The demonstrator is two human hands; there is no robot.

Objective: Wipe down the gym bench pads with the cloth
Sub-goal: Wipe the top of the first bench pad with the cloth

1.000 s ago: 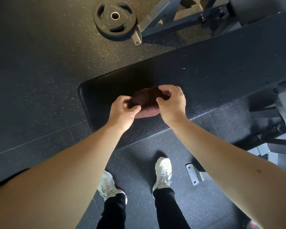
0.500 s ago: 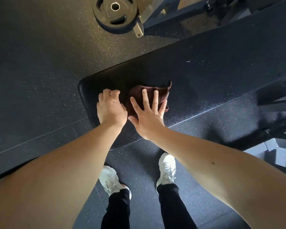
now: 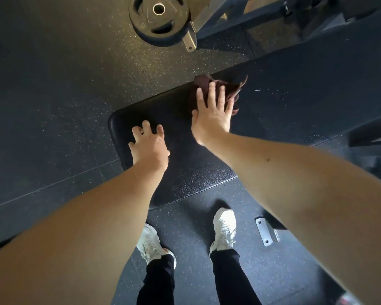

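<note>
So the right hand point(image 3: 213, 114) is flat on the dark red cloth point(image 3: 235, 92), fingers point(image 3: 212, 93) spread straight so the whole palm pushes it across the bench pad point(image 3: 196, 172), up by its far edge. The left hand point(image 3: 150, 148) rests near the pad's end, fingers loosely bent and holding nothing. It's probably just bracing the lean.

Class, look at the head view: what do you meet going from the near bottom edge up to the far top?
Shoes → left hand → cloth → weight plate.
</note>
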